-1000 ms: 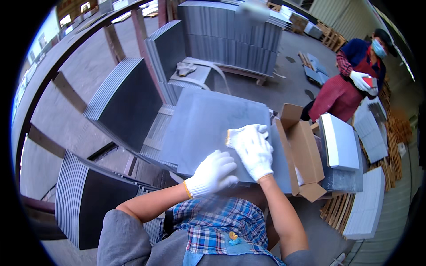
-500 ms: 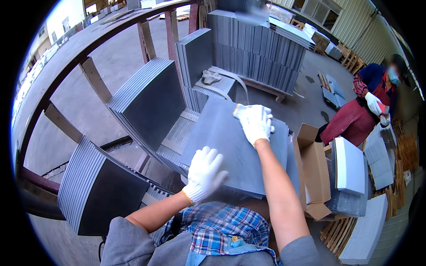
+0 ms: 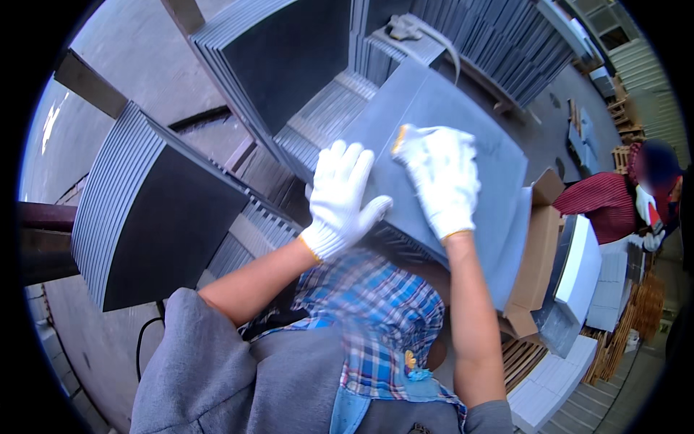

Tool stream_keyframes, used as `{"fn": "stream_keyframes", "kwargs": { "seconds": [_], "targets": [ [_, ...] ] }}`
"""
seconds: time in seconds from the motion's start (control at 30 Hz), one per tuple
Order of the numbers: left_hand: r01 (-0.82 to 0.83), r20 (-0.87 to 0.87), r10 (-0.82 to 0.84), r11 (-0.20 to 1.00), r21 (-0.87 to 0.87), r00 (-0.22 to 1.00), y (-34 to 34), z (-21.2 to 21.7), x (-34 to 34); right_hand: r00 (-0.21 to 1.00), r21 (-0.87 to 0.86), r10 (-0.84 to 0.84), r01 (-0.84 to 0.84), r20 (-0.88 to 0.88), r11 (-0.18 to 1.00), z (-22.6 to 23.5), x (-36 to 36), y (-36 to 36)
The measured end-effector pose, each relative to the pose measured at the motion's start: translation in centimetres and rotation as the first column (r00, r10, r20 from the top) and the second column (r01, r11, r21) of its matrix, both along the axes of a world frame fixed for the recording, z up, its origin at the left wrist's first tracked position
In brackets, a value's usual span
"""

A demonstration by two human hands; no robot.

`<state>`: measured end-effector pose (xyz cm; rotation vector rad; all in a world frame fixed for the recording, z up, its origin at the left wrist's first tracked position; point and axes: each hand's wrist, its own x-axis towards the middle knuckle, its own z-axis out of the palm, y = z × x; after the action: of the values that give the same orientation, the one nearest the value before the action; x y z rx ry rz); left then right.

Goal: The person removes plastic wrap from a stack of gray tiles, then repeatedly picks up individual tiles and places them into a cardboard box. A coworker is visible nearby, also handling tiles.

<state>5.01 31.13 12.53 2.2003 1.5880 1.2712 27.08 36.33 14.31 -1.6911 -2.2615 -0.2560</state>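
Observation:
A large grey square tile [image 3: 491,166] lies flat in front of me, on top of a stack of tiles. My left hand [image 3: 345,192], in a white glove, rests flat on the tile's near left edge with its fingers spread. My right hand [image 3: 441,177], also in a white glove, presses on the tile's middle and holds a small yellowish object [image 3: 399,139] at its fingertips; what it is I cannot tell.
Racks of dark grey tiles stand on edge at left [image 3: 159,217] and at the back [image 3: 289,58]. An open cardboard box [image 3: 538,253] sits right of the tile, white packed boxes [image 3: 585,267] beyond it. A person in a red striped top [image 3: 614,202] works at far right.
Both hands have shifted across the tile: the right hand came back from the far edge toward the middle, the left hand slid up along the near left edge. The view tilted lower.

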Motion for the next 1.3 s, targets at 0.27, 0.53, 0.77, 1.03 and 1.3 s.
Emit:
{"fn": "stream_keyframes", "kwargs": {
  "seconds": [0.27, 0.53, 0.77, 1.03, 1.3],
  "targets": [
    [0.064, -0.022, -0.064, 0.998, 0.006, 0.998, 0.1, -3.1, -1.7, 0.916, -0.003, -0.4, 0.4, 0.019, 0.916, -1.6, 10.0, 8.5],
    [0.105, -0.116, -0.093, 0.99, 0.094, 0.989, 0.6, -4.7, -2.4, 0.996, 0.082, -0.087, 0.085, 0.022, 0.993, -1.2, 2.8, 11.1],
    [0.092, -0.017, -0.09, 0.986, 0.14, 0.996, 0.7, -5.2, -2.3, 0.999, 0.088, 0.041, -0.041, -0.005, 0.995, -0.1, -6.6, 0.6],
    [0.03, -0.039, -0.023, 0.981, 0.193, 0.999, 1.1, -5.5, -1.8, 0.988, -0.007, -0.07, 0.069, -0.135, 0.998, 0.6, -9.0, -6.2],
    [0.053, -0.098, -0.031, 0.972, 0.23, 0.995, 1.0, -4.6, -2.8, 0.964, 0.084, -0.243, 0.253, -0.112, 0.964, 0.2, -2.7, -12.0]
  ]
}}
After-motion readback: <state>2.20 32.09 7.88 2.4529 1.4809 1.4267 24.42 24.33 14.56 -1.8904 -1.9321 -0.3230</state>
